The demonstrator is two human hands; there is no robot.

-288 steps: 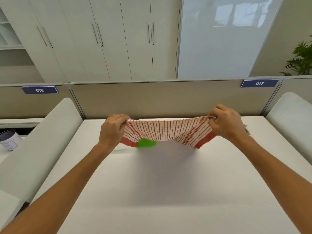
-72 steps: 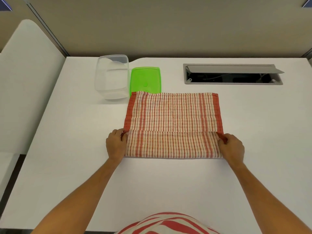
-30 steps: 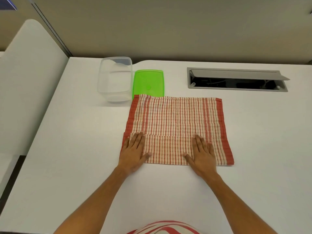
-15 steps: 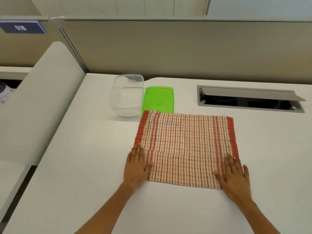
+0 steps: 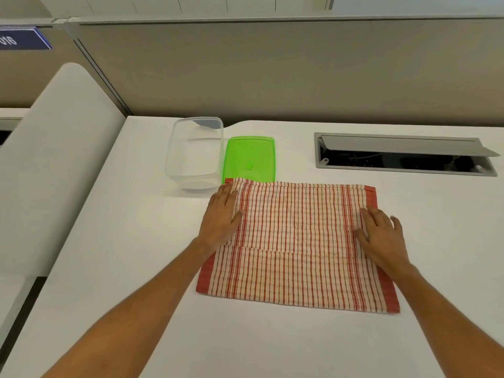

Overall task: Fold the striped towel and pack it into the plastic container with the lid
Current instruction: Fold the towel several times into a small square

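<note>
The red-and-cream striped towel (image 5: 297, 241) lies flat on the white table (image 5: 136, 268), with its near part folded up over the rest. My left hand (image 5: 221, 216) rests flat on the towel's left edge, fingers apart, near the far left corner. My right hand (image 5: 381, 236) lies flat on the right edge, fingers spread. Neither hand grips the cloth. The clear plastic container (image 5: 195, 154) stands just beyond the towel's far left corner. The green lid (image 5: 249, 156) lies beside it, and the towel's far edge overlaps the lid's near end.
An open grey cable hatch (image 5: 403, 156) is set into the table at the back right. A beige partition (image 5: 272, 72) closes the far side, and a white curved divider (image 5: 54, 159) borders the left edge.
Both hands have slid from the towel's near fold toward its far corners along the side edges. The camera has tilted and moved closer.
</note>
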